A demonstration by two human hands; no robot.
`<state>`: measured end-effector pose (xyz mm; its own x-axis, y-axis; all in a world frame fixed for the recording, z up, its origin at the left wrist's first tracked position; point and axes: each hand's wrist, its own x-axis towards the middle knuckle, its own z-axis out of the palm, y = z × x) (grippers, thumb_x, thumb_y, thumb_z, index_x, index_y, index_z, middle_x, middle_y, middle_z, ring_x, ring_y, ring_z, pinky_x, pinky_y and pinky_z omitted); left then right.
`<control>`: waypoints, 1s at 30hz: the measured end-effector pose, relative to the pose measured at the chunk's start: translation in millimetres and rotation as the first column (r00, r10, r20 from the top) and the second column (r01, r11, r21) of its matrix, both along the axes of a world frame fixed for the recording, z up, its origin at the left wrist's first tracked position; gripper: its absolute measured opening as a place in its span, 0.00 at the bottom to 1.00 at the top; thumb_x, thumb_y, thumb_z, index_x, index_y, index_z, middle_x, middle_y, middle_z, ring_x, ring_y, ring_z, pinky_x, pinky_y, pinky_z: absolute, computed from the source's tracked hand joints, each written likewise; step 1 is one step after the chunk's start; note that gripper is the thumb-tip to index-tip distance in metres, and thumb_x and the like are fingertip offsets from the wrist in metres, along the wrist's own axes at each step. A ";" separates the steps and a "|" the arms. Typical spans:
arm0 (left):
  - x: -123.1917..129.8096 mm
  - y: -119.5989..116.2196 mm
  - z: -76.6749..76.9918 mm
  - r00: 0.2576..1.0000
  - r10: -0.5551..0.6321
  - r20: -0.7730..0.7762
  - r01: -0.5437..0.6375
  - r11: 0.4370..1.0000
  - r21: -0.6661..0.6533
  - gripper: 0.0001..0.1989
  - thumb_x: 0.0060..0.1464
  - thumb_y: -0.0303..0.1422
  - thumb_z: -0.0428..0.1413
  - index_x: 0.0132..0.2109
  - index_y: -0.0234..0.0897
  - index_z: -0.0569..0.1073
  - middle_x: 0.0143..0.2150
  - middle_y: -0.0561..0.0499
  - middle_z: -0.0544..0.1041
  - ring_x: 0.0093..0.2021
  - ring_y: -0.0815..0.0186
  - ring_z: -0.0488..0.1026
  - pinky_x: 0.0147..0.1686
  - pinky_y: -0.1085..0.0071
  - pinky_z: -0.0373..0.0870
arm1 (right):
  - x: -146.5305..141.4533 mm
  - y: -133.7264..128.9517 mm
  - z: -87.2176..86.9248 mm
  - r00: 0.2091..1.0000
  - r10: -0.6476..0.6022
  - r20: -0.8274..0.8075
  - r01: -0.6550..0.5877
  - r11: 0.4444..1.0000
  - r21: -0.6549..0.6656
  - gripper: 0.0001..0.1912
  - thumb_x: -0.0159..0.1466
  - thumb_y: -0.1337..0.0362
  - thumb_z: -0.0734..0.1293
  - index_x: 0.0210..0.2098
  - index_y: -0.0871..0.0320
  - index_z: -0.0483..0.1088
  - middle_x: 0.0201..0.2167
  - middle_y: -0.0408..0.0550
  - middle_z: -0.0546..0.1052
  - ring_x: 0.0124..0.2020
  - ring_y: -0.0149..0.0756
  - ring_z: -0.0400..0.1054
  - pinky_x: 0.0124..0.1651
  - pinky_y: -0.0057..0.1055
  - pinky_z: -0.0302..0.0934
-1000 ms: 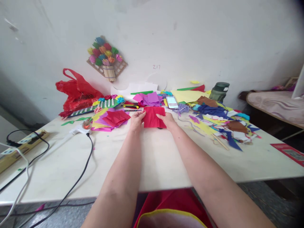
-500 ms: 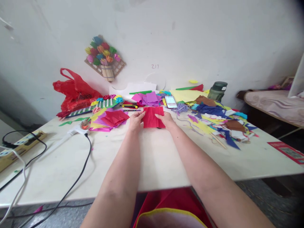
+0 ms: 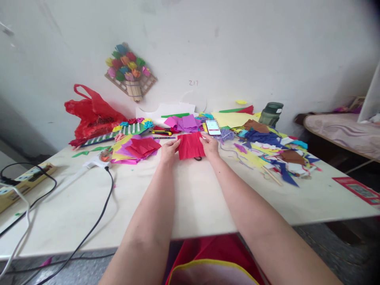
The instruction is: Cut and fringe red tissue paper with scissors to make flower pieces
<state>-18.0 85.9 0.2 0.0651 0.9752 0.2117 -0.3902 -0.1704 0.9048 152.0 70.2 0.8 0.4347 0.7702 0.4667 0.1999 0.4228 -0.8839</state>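
Between my two hands a square of red crepe paper is held up over the white table, its surface slightly creased. My left hand pinches its left edge, thumb in front. At the right edge my right hand grips it, the fingers partly hidden behind the sheet. A small dark loop peeks out under the paper's lower edge; most of it is covered. To the left lies a fanned stack of yellow, pink and red paper squares. A lit phone stands just behind my right hand.
A heap of coloured paper scraps covers the right side, with a green bottle behind. A yellow utility knife lies beyond my left hand. Farther left are a red plastic bag, a hot glue gun with its cable, and a power strip.
My right hand has shifted from the front of the red paper out to its right edge. The sheet looks more creased, and the dark loop beneath shows more.
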 end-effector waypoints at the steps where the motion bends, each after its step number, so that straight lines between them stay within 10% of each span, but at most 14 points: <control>1: -0.1 0.1 -0.2 1.000 -0.004 -0.002 0.004 1.000 0.001 0.15 0.33 0.39 0.66 0.30 0.37 0.78 0.25 0.52 0.76 0.32 0.64 0.74 0.36 0.70 0.68 | 0.6 -0.2 -0.1 1.000 -0.019 0.023 0.018 0.999 0.027 0.14 0.54 0.63 0.65 0.38 0.58 0.76 0.38 0.49 0.79 0.41 0.38 0.72 0.50 0.36 0.61; 30: -1.9 5.9 2.9 0.993 0.092 0.072 -0.089 0.995 -0.046 0.14 0.32 0.32 0.62 0.32 0.33 0.77 0.25 0.51 0.75 0.30 0.66 0.72 0.35 0.69 0.67 | 11.3 12.9 -10.8 0.979 -0.181 -0.090 0.172 0.980 -0.101 0.15 0.54 0.58 0.62 0.34 0.57 0.76 0.31 0.46 0.78 0.39 0.41 0.70 0.44 0.36 0.63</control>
